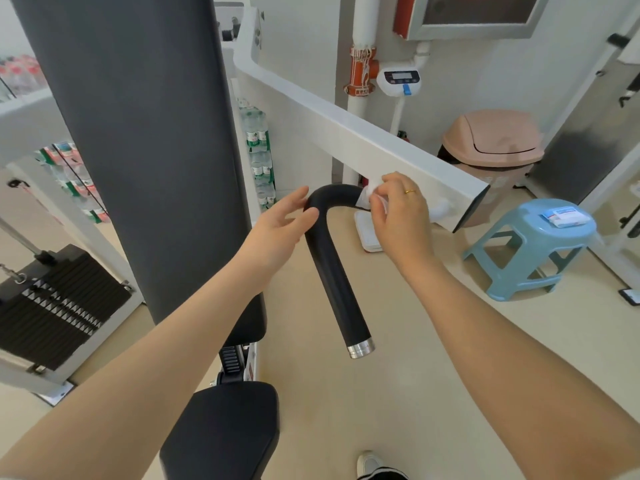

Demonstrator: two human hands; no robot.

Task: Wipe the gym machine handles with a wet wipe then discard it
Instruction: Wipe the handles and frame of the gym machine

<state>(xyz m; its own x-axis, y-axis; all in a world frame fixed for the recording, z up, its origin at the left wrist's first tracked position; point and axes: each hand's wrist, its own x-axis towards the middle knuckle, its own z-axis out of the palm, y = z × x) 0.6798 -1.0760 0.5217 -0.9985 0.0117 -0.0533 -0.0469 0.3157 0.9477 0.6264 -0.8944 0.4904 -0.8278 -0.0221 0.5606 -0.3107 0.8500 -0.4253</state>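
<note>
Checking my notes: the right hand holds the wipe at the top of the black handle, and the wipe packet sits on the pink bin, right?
Not quite. In the head view the right hand does hold the wipe at the handle top, but the packet sits on the blue stool, not the pink bin.

Back pad (138, 150): upper left of the frame, upright, above the seat (225, 434) at bottom centre. Weight stack (52, 306): left edge, behind the pad. Machine arm (346, 133): ran from top centre down to right of centre. Handle (332, 271): centre, hung below the arm. Left hand (280, 230): touched the handle's bend from the left. Right hand (398, 216): held the wipe (372, 194) at the handle's upper end. Bin (491, 150): upper right, behind the arm. Stool (530, 251): right, on the floor (415, 375); wipe packet (566, 216) lay on it.
</note>
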